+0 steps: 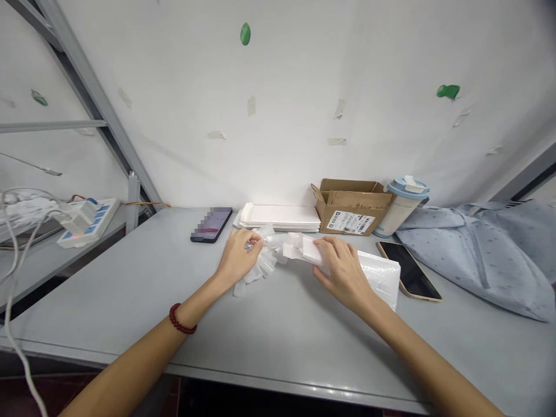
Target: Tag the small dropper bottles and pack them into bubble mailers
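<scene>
My right hand point(343, 271) grips a white bubble mailer point(382, 275) by its upper side, thumb below and fingers on top. The mailer lies aslant above the table, and its flap end point(293, 245) points left toward my other hand. My left hand point(240, 253) has thumb and forefinger pinched together at the edge of a loose heap of translucent plastic strips point(263, 266). What is between those fingertips is too small to make out. Behind the heap lies a stack of white bubble mailers point(282, 216) against the wall.
A phone point(212, 225) lies at the back left of the grey table point(130, 289). An open cardboard box point(354, 211), a tumbler with a blue lid point(399, 208), a second phone point(410, 272) and a blue-grey cloth bag point(473, 255) stand or lie right. A power strip point(89, 223) with cables is far left.
</scene>
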`<state>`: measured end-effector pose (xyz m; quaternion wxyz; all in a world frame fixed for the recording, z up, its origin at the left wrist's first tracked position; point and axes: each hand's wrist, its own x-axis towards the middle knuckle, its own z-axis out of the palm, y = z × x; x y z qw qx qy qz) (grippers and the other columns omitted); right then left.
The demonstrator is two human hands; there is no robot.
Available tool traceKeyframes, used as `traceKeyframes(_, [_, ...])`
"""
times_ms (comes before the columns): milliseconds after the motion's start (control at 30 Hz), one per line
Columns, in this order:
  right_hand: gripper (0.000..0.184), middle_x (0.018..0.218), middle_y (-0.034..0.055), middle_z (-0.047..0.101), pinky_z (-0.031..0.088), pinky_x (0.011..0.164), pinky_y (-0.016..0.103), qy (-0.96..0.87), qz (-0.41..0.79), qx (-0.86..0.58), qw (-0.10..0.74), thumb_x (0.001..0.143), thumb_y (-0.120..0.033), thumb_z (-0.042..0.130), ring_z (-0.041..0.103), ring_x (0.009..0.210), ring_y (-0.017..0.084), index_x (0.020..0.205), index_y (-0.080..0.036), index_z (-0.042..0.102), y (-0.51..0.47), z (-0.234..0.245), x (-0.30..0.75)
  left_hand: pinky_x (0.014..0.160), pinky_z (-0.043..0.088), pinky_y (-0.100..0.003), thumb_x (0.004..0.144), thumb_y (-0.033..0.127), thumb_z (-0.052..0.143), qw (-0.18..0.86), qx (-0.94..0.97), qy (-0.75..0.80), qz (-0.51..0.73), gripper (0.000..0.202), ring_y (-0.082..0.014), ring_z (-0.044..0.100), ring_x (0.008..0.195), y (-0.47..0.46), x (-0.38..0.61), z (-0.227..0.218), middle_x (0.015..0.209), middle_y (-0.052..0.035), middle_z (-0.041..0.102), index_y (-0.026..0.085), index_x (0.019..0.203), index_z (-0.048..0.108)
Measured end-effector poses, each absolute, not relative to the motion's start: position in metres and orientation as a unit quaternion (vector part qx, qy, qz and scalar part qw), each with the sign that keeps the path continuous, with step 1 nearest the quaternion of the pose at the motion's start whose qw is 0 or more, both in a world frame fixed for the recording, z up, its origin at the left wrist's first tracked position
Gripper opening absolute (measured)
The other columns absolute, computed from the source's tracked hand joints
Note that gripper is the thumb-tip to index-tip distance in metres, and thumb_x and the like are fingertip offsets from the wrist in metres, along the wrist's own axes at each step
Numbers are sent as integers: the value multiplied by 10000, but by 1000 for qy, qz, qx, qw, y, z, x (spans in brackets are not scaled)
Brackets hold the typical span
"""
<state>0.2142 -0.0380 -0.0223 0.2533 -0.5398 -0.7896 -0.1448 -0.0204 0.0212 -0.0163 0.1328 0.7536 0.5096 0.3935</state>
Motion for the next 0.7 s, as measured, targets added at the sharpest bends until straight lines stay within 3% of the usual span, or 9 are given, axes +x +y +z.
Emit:
traceKeyframes(200, [374,1117,131,519,349,839,396,-790,-137,-543,252,751,-144,491,479,1023,265,1123,-166,452,-38,-22,213,630,359,-260,766,232,534,195,723,464,472,135,-145,483,702,16,-23,-3,670,5,565,181,662,602])
traceKeyframes(467, [375,1090,135,526,372,827,405,-808,-127,-508,268,759,-145,497,492,1018,265,1132,-158,460,-43,-22,208,632,379,-259,789,247,544,241,768,433,406,137,-156,520,768,8,-13,-9,740,-9,617,189,715,643])
traceKeyframes(600, [382,1070,135,525,383,813,402,-825,-125,-473,282,761,-128,494,502,988,261,1138,-169,452,-46,-23,203,684,424,-277,809,328,545,267,766,441,385,185,-186,540,892,4,-9,-10,890,-37,638,224,814,697])
traceKeyframes(700, [400,1064,132,522,388,809,407,-832,-124,-451,299,762,-121,487,504,988,263,1154,-185,440,-49,-23,200,835,441,-331,808,364,554,280,768,434,378,202,-222,497,1075,2,-9,-11,1083,-51,610,246,815,719])
